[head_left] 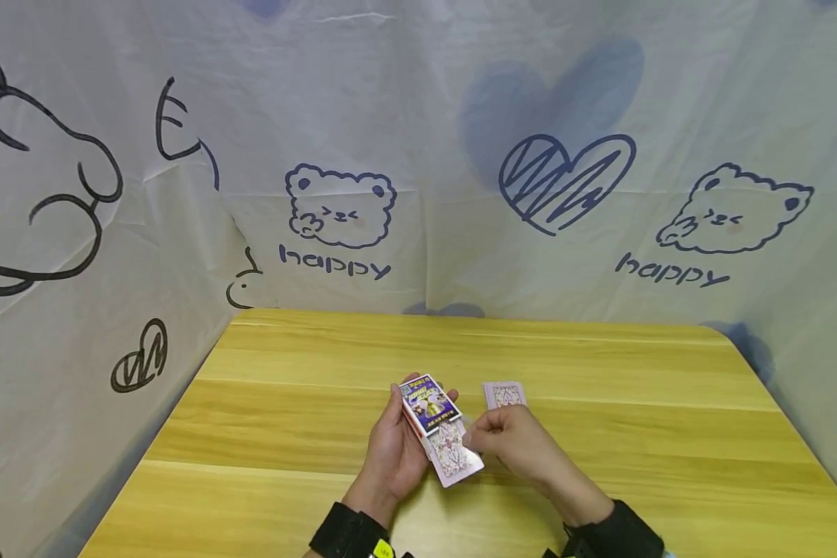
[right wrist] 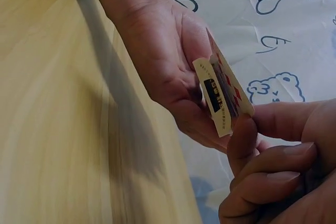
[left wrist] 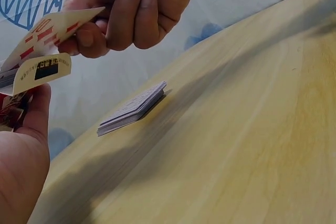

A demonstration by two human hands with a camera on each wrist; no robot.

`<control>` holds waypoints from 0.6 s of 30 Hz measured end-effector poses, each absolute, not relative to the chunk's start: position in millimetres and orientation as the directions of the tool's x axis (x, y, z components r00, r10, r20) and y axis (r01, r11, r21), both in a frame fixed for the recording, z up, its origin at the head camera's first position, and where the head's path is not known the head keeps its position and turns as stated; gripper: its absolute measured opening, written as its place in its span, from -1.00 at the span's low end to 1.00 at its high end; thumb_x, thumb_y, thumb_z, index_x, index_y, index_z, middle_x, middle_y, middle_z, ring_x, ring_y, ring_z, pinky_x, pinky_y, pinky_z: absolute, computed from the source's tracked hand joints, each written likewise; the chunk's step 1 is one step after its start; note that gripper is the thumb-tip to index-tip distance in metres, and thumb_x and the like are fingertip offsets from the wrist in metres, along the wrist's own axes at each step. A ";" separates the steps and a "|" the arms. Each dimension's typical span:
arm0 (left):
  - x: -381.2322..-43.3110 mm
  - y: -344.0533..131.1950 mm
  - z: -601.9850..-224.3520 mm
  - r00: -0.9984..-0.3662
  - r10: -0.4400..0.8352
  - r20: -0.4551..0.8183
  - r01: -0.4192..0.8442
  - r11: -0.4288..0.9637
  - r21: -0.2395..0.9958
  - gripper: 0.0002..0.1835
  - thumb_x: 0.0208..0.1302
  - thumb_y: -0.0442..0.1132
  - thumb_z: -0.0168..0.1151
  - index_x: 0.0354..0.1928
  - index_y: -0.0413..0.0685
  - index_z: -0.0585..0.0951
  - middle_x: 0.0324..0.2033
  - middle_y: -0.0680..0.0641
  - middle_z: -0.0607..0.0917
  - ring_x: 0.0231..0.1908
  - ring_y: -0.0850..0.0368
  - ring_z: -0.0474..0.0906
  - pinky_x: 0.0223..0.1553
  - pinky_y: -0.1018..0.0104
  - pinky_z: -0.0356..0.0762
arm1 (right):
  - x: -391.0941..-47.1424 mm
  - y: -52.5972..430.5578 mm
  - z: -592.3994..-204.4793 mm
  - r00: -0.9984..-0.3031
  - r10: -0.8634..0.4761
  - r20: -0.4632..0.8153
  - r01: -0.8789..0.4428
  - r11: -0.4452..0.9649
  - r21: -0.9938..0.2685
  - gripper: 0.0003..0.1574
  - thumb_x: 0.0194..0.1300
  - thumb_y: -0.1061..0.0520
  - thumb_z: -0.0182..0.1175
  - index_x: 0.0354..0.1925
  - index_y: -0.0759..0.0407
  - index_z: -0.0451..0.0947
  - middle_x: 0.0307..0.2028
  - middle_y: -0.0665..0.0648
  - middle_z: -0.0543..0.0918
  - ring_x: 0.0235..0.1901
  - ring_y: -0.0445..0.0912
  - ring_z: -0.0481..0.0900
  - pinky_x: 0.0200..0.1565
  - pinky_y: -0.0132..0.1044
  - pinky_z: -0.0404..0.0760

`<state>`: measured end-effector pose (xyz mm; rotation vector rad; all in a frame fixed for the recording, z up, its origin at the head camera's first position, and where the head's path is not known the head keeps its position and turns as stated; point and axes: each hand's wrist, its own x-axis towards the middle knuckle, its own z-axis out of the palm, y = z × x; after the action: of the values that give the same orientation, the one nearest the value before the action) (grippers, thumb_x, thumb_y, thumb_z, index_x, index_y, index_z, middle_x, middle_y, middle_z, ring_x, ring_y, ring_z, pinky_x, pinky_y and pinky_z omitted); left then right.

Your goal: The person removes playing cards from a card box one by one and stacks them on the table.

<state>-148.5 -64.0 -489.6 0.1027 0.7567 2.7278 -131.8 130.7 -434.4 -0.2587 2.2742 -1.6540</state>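
My left hand (head_left: 396,457) holds a purple card box (head_left: 428,403) over the table, its cream end flap (left wrist: 44,73) standing open toward me. From that end sticks a playing card (head_left: 452,456), patterned back up; red diamonds show on its face in both wrist views. My right hand (head_left: 523,446) pinches the card's edge between thumb and forefinger, other fingers curled in. Grey edges of more cards show at the box mouth in the left wrist view. A neat stack of playing cards (left wrist: 131,109) lies on the table just beyond my right hand.
The wooden table (head_left: 286,387) has rounded far corners. A white cloth (head_left: 446,232) with drawn bears and hearts hangs behind it and along both sides. Dark bands (head_left: 617,535) circle both wrists.
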 end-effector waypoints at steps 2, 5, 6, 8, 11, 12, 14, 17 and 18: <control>-148.5 -64.3 -489.6 -0.951 0.308 -0.020 -0.275 -0.815 0.510 -0.36 0.51 0.20 -0.37 0.46 0.07 -0.08 0.44 -0.27 0.06 0.32 -0.20 0.26 0.31 -0.04 0.33 | -132.4 132.2 -435.1 -0.923 -0.356 -0.150 0.033 0.314 -0.949 -0.80 0.15 0.18 0.32 -0.40 0.36 0.63 -0.73 -0.09 0.30 -0.72 -0.23 0.16 -0.70 -0.43 0.09; -148.6 -65.0 -489.1 -0.957 0.286 -0.043 -0.266 -0.814 0.516 -0.37 0.50 0.22 -0.37 0.44 0.09 -0.02 0.42 -0.25 0.12 0.31 -0.19 0.27 0.30 -0.07 0.33 | -134.0 135.7 -433.2 -0.902 -0.401 -0.162 0.034 0.306 -0.951 -0.81 0.16 0.18 0.31 -0.43 0.34 0.63 -0.72 -0.07 0.33 -0.74 -0.24 0.13 -0.71 -0.44 0.08; -148.9 -65.3 -489.2 -0.961 0.273 -0.054 -0.261 -0.815 0.518 -0.38 0.50 0.23 -0.37 0.43 0.09 0.00 0.41 -0.24 0.14 0.31 -0.19 0.28 0.30 -0.07 0.33 | -134.7 137.4 -432.1 -0.894 -0.416 -0.166 0.037 0.302 -0.953 -0.81 0.16 0.18 0.31 -0.44 0.34 0.63 -0.70 -0.05 0.38 -0.75 -0.24 0.13 -0.71 -0.44 0.09; -149.4 -66.0 -489.2 -0.967 0.243 -0.074 -0.245 -0.816 0.524 -0.38 0.49 0.24 -0.39 0.42 0.09 0.02 0.40 -0.24 0.16 0.31 -0.17 0.28 0.30 -0.06 0.34 | -136.6 142.3 -429.2 -0.881 -0.437 -0.180 0.045 0.302 -0.952 -0.80 0.17 0.18 0.30 -0.45 0.34 0.62 -0.62 0.00 0.51 -0.76 -0.25 0.11 -0.71 -0.45 0.09; -150.5 -67.5 -489.5 -0.976 0.193 -0.103 -0.218 -0.824 0.523 -0.36 0.49 0.25 -0.44 0.44 0.08 -0.02 0.41 -0.27 0.13 0.30 -0.16 0.31 0.29 -0.03 0.37 | -141.7 152.6 -425.0 -0.882 -0.431 -0.191 0.052 0.315 -0.948 -0.80 0.19 0.18 0.29 -0.45 0.33 0.62 -0.53 0.06 0.60 -0.76 -0.25 0.09 -0.69 -0.45 0.10; -150.9 -68.0 -489.6 -0.978 0.180 -0.109 -0.211 -0.827 0.522 -0.34 0.49 0.25 -0.45 0.46 0.07 -0.05 0.42 -0.28 0.11 0.29 -0.16 0.32 0.28 -0.03 0.38 | -144.0 156.5 -423.9 -0.889 -0.415 -0.193 0.056 0.320 -0.946 -0.79 0.20 0.17 0.28 -0.43 0.33 0.63 -0.56 0.05 0.57 -0.76 -0.25 0.09 -0.69 -0.44 0.10; -151.5 -68.7 -489.3 -0.979 0.166 -0.120 -0.204 -0.834 0.513 -0.33 0.50 0.25 -0.47 0.47 0.05 -0.09 0.43 -0.31 0.06 0.27 -0.16 0.34 0.25 -0.03 0.42 | -149.3 164.6 -422.8 -0.911 -0.368 -0.186 0.054 0.339 -0.939 -0.78 0.22 0.15 0.27 -0.41 0.33 0.63 -0.63 0.01 0.48 -0.75 -0.23 0.08 -0.68 -0.43 0.11; -152.0 -68.9 -489.2 -0.978 0.165 -0.128 -0.207 -0.840 0.502 -0.32 0.50 0.25 -0.51 0.48 0.02 -0.13 0.41 -0.33 0.04 0.23 -0.16 0.39 0.24 -0.04 0.43 | -158.3 176.1 -423.9 -0.952 -0.256 -0.165 0.057 0.382 -0.922 -0.76 0.26 0.12 0.24 -0.38 0.31 0.64 -0.72 -0.01 0.38 -0.77 -0.21 0.08 -0.69 -0.41 0.11; -152.1 -68.7 -489.2 -0.976 0.171 -0.132 -0.214 -0.840 0.499 -0.31 0.50 0.25 -0.51 0.48 0.02 -0.13 0.39 -0.32 0.06 0.21 -0.16 0.41 0.24 -0.03 0.43 | -161.3 180.0 -425.2 -0.963 -0.217 -0.159 0.060 0.401 -0.914 -0.75 0.28 0.12 0.23 -0.38 0.31 0.64 -0.70 0.00 0.42 -0.77 -0.21 0.09 -0.69 -0.40 0.12</control>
<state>-152.1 -68.7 -489.2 -0.1220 0.7819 2.8319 -161.3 180.0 -425.2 -0.1381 2.4071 -1.5865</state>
